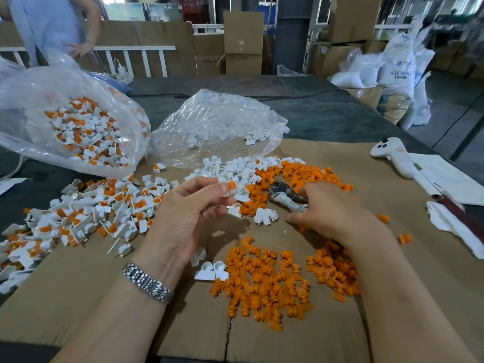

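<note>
Left hand (191, 213): a white-and-orange part (231, 187) is pinched between the fingers (209, 183), above the cardboard (78, 297) middle.
Right hand (330, 208): pliers (284, 195) are gripped by curled fingers, just right of the part.
Orange pieces (262, 292): heaped near.

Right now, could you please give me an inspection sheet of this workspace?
Surface: brown cardboard sheet over a dark table.
Job's things: loose orange plugs, white caps, assembled pieces; clear bags hold more.
Clutter: white controller, papers, red-handled item on white cloth.
Hands: left hand pinches a plugged cap; right hand grips a metal tool.
Cables: black cable across the far table.
Surroundings: cardboard boxes, white sacks, another person standing.
</note>
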`<state>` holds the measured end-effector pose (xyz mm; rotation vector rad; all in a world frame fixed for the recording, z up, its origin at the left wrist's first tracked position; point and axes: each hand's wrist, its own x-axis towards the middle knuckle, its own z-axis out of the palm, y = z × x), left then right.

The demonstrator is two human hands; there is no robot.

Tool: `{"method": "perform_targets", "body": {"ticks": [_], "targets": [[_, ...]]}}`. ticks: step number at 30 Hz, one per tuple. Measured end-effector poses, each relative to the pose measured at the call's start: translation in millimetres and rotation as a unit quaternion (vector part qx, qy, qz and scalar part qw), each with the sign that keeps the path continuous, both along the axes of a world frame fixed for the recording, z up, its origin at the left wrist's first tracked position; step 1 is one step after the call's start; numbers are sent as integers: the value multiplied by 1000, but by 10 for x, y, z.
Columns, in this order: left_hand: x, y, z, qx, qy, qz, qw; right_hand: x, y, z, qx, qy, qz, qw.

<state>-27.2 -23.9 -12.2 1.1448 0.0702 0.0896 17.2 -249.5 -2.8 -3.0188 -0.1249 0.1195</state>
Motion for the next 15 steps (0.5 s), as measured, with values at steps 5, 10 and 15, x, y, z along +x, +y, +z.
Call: {"method": "perform_targets", "body": {"ticks": [5, 10, 15], "targets": [[10, 16, 6, -9, -1, 9, 1000, 20, 31, -1, 22, -42, 7, 999], [37, 35, -3, -51, 5, 31, 998, -99, 54, 221, 187, -122, 26, 974], [43, 42, -29, -70, -5, 25, 997, -322, 238, 393, 219, -24, 141, 965]]}}
